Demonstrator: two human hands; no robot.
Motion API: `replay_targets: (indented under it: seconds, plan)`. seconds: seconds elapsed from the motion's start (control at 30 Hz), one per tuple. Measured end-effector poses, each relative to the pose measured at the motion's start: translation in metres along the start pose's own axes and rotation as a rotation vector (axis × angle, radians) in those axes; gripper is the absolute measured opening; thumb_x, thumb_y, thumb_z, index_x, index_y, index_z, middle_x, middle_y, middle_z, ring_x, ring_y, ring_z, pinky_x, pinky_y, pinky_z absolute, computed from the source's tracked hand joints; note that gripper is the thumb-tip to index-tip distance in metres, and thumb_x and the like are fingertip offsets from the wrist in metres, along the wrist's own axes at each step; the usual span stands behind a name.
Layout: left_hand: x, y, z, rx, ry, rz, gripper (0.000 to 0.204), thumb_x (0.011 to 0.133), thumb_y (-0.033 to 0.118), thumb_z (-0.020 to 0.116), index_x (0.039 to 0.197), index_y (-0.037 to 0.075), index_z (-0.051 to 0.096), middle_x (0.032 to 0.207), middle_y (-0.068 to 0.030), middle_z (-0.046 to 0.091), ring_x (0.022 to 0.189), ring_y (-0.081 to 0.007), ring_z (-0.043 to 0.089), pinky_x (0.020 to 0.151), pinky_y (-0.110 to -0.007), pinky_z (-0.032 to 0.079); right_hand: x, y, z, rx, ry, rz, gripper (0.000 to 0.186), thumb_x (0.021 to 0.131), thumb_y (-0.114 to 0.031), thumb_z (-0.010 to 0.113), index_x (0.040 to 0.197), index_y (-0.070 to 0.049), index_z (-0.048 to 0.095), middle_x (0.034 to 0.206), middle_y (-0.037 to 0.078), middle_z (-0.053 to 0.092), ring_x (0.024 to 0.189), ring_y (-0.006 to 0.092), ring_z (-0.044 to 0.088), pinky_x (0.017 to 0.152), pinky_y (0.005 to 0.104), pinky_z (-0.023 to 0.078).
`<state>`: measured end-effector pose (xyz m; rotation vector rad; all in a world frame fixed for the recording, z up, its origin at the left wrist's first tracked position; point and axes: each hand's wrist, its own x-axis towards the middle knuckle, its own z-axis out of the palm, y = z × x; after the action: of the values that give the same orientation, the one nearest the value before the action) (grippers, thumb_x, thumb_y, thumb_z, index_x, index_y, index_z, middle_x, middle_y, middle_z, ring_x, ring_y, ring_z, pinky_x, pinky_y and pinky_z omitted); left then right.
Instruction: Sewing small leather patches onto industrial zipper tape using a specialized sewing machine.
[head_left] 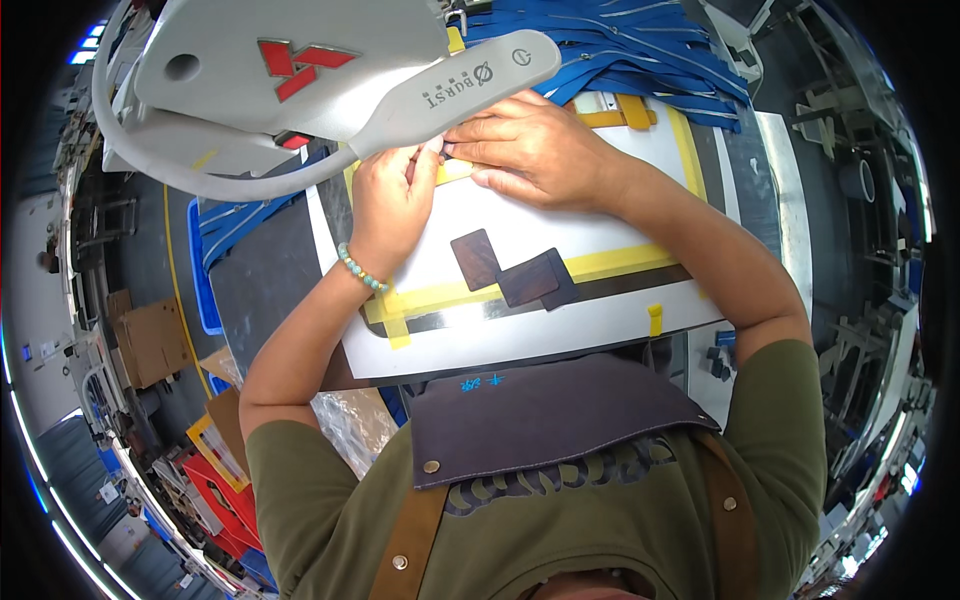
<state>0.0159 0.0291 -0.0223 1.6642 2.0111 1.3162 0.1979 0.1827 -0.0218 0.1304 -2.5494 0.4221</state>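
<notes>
Under the grey lamp arm (460, 85) of a pale sewing machine (225, 65), my two hands meet with their fingertips close together. My left hand (395, 200), a beaded bracelet (360, 268) at its wrist, has thumb and fingers pinched; what they hold is mostly covered, with only a small dark bit showing between the hands. My right hand (545, 150) lies with fingers stretched toward that spot and its thumb apart; the lamp arm covers some of its fingers. Nearer to me on the white work surface (590, 225) lie dark rectangular pieces (475, 259), two of them overlapping.
Blue zipper strips (640, 50) are heaped behind my right hand. Yellow tape (620, 264) borders the white surface. At left stand a blue bin (205, 270) and a cardboard box (150, 340) on the floor. The machine head and lamp cable stand close over my left hand.
</notes>
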Motion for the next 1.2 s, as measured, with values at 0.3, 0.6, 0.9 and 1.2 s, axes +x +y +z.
replay_targets:
  seconds: [0.3,0.6,0.9,1.2]
  plan:
    - [0.006,0.001,0.006,0.146,0.005,0.149,0.016,0.103,0.010,0.070,0.093,-0.003,0.070,0.072,-0.0086,0.060,0.059,-0.0169,0.050,0.059,-0.034,0.042,0.004,-0.006,-0.004,-0.061,-0.003,-0.017,0.033,0.095,-0.035,0.076,0.110,-0.006,0.078,0.124,0.008,0.075,0.126,0.0258,0.064,0.104,0.0433,0.048]
    - [-0.001,0.019,-0.008,0.432,-0.005,0.438,0.015,0.091,0.008,0.081,0.088,0.001,0.067,0.081,-0.0108,0.064,0.064,-0.0273,0.061,0.062,-0.040,0.049,-0.001,-0.011,0.004,-0.059,0.058,-0.004,0.035,0.094,-0.035,0.077,0.113,-0.005,0.078,0.122,0.008,0.075,0.122,0.0270,0.065,0.106,0.0437,0.049]
    - [-0.007,0.014,-0.023,0.464,-0.065,0.535,0.026,0.086,0.003,0.082,0.111,-0.001,0.076,0.120,-0.0121,0.077,0.098,-0.0275,0.075,0.085,-0.037,0.060,0.008,0.028,-0.067,-0.168,0.242,0.100,0.024,0.095,-0.027,0.077,0.112,-0.010,0.081,0.111,0.007,0.078,0.106,0.0249,0.072,0.086,0.0367,0.058]
    - [0.000,0.005,-0.027,0.391,-0.016,0.564,0.018,0.087,0.004,0.082,0.103,-0.001,0.076,0.105,-0.0107,0.079,0.089,-0.0256,0.076,0.079,-0.034,0.061,-0.024,0.091,-0.072,-0.345,0.333,0.543,0.026,0.092,-0.022,0.078,0.111,-0.005,0.079,0.113,0.017,0.073,0.114,0.0360,0.067,0.104,0.0444,0.052]
